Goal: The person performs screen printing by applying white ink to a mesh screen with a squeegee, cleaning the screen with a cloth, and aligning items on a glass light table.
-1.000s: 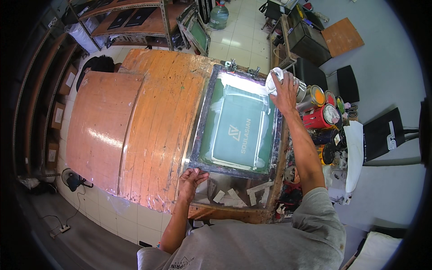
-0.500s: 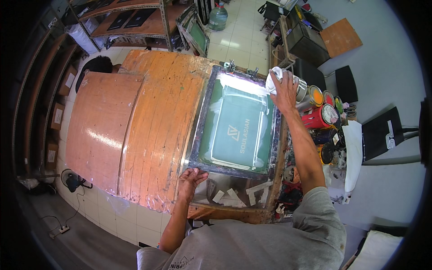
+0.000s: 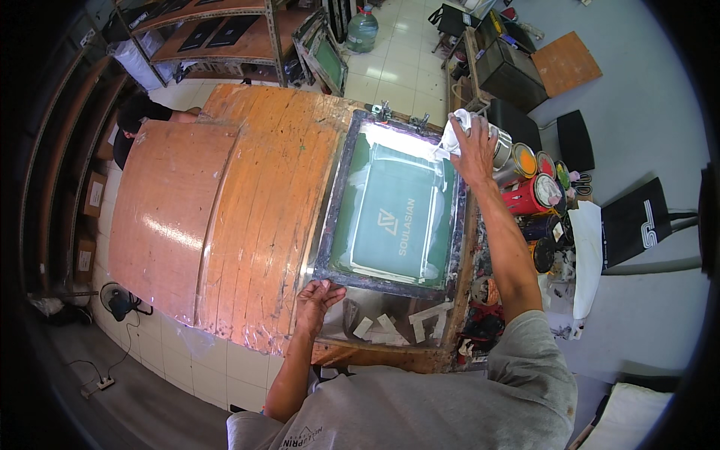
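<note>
A screen printing frame [image 3: 324, 259] with green mesh and a pale printed design lies on the right part of the wooden table. My left hand [image 3: 318, 298] pinches its near left corner between thumb and fingers. Past the frame's far right corner, my right hand [image 3: 474, 150] is closed on a crumpled white cloth [image 3: 451, 140]. Directly beside that hand stands a metal can [image 3: 503, 150]; the fingers cover part of it, and I cannot tell whether they touch it. Hinge clamps [image 3: 383, 111] hold the frame's far edge.
Open paint cans stand along the right edge, among them an orange one [image 3: 528, 160] and a red one [image 3: 529, 196]. Tape strips [image 3: 390, 327] lie near the frame. A brown board [image 3: 169, 217] covers the table's left part. Beyond it, a person [image 3: 133, 116] crouches.
The person at the far left has shifted, showing more of the head and an arm. The white cloth has shifted slightly in my right hand. My left hand stays at the frame's corner.
</note>
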Tool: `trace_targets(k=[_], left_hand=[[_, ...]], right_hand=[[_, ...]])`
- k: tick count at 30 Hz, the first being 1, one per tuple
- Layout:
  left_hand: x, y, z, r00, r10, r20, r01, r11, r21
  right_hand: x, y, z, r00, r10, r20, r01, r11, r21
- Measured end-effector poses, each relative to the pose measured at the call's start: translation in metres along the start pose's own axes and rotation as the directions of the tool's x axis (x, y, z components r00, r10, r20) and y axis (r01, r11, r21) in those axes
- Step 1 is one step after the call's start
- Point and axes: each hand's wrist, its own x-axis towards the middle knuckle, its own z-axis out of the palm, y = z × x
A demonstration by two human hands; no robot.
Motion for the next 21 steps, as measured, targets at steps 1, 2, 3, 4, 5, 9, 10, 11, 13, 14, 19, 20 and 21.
trace_targets(k=[1, 2, 3, 4, 5, 9, 10, 11, 13, 14, 19, 20, 21], left_hand=[[0.0, 0.0, 0.0, 1.0, 0.0, 0.002, 0.0, 1.0, -0.002], [0.0, 0.0, 0.0, 1.0, 0.001, 0.004, -0.001, 1.0, -0.004], [0.0, 0.0, 0.0, 1.0, 0.001, 0.005, -0.001, 1.0, -0.006], [-0.001, 0.001, 0.001, 1.0, 0.0, 0.005, 0.001, 1.0, -0.011], [-0.001, 0.002, 0.002, 1.0, -0.003, 0.004, 0.003, 1.0, -0.016], [-0.001, 0.003, 0.004, 1.0, -0.011, -0.002, 0.011, 1.0, -0.025], [-0.001, 0.002, 0.003, 1.0, -0.009, -0.002, 0.009, 1.0, -0.025], [-0.001, 0.002, 0.002, 1.0, -0.007, -0.001, 0.007, 1.0, -0.024], [-0.001, 0.001, 0.0, 1.0, -0.003, 0.002, 0.003, 1.0, -0.018], [0.0, -0.001, -0.001, 1.0, 0.0, 0.005, 0.0, 1.0, -0.011], [0.002, -0.001, -0.004, 1.0, -0.005, 0.009, 0.005, 1.0, 0.008], [0.002, -0.001, -0.002, 1.0, -0.004, 0.01, 0.004, 1.0, 0.007], [0.002, 0.0, 0.0, 1.0, -0.005, 0.013, 0.005, 1.0, 0.007]], right_hand=[[0.0, 0.0, 0.0, 1.0, 0.003, -0.003, -0.003, 1.0, -0.003], [0.001, 0.0, 0.0, 1.0, 0.003, -0.008, -0.003, 1.0, -0.005], [0.001, 0.0, -0.001, 1.0, 0.003, -0.014, -0.003, 1.0, -0.006], [0.001, 0.001, -0.002, 1.0, 0.004, -0.019, -0.004, 1.0, -0.008], [0.001, 0.001, -0.002, 1.0, 0.017, -0.025, -0.017, 1.0, 0.001], [0.002, 0.002, -0.003, 0.985, 0.172, -0.028, -0.169, 0.982, 0.088], [0.003, 0.001, -0.005, 0.972, 0.234, -0.022, -0.23, 0.965, 0.125], [0.006, 0.0, -0.009, 0.942, 0.331, 0.047, -0.334, 0.927, 0.173], [0.012, 0.001, -0.019, 0.843, 0.5, 0.196, -0.536, 0.809, 0.24], [0.012, 0.006, -0.016, 0.812, 0.528, 0.247, -0.583, 0.741, 0.334], [-0.002, 0.016, 0.004, 0.681, 0.618, 0.394, -0.656, 0.275, 0.702], [-0.008, 0.016, 0.005, 0.659, 0.614, 0.435, -0.625, 0.125, 0.77], [-0.015, 0.012, 0.008, 0.665, 0.599, 0.445, -0.54, -0.025, 0.841]])
